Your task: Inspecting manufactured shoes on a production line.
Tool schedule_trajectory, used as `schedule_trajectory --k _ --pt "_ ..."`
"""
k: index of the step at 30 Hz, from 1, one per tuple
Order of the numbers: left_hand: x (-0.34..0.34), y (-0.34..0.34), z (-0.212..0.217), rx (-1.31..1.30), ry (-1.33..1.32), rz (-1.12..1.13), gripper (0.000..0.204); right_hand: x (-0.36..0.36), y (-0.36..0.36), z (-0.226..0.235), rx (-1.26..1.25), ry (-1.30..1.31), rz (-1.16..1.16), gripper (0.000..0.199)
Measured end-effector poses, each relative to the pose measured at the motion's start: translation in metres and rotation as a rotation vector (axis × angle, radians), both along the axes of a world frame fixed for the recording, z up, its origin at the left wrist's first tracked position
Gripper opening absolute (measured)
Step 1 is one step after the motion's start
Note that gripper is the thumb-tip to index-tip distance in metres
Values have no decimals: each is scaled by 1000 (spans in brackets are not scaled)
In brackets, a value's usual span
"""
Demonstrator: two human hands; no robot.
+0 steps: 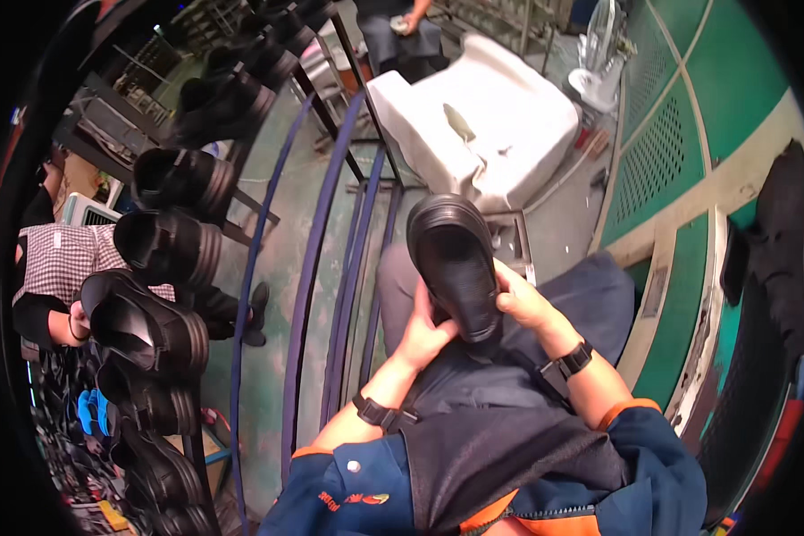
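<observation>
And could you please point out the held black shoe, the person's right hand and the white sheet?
Black shoe (458, 277): head view, middle of its camera-facing side.
Right hand (525, 305): head view, middle of the hand.
White sheet (518, 98): head view, bare upper part.

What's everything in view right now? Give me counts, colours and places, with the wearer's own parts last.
Held shoe: one, black, between both hands
Other shoes: at least six, black, column at left
Rails: several, blue, left of the lap
Covered object: one, white, beyond the held shoe
Fan: one, white, top right
Panels: several, green, right
Dark cloth: at least one, black, far right
Floor: one, greenish, between rails
Co-worker in checked clothing: one, black-and-white, left
Seated co-worker: one, dark clothing, top
Wristbands: two, black, one per forearm
Left hand: one, bare, shoe's left
Right hand: one, bare, shoe's right
</observation>
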State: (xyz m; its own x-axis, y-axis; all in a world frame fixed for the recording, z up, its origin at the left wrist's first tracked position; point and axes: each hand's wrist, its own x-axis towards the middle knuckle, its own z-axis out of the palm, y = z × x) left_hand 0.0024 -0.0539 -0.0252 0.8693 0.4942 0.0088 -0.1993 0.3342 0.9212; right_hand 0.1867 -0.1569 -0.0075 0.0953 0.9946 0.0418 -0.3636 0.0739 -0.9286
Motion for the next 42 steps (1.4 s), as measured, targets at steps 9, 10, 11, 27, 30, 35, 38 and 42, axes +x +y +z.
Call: schedule_trajectory --k 9,10,11,27,30,35,38,42 --pt "3 -18 -16 4 83 -7 89 -2 -24 -40 -38 18 -96 106" --pt "2 -19 -19 -3 86 -13 89 -1 -24 -40 -53 21 -81 107" --pt "0 -19 -21 8 100 -20 92 -1 -25 -40 -67 22 -67 107" --pt "11 -19 -15 356 284 -148 114 4 -42 -98 50 587 -271 58" --pt "19 -19 -7 492 267 -137 112 7 -41 -100 40 711 -307 56" --pt "30 -20 15 626 250 -224 112 14 -37 -97 -10 929 -402 48" --pt "34 -21 17 630 227 -283 112 15 -38 -95 -73 869 -452 43" --pt "38 -21 17 659 202 -299 111 13 -39 -74 -126 840 -461 38"
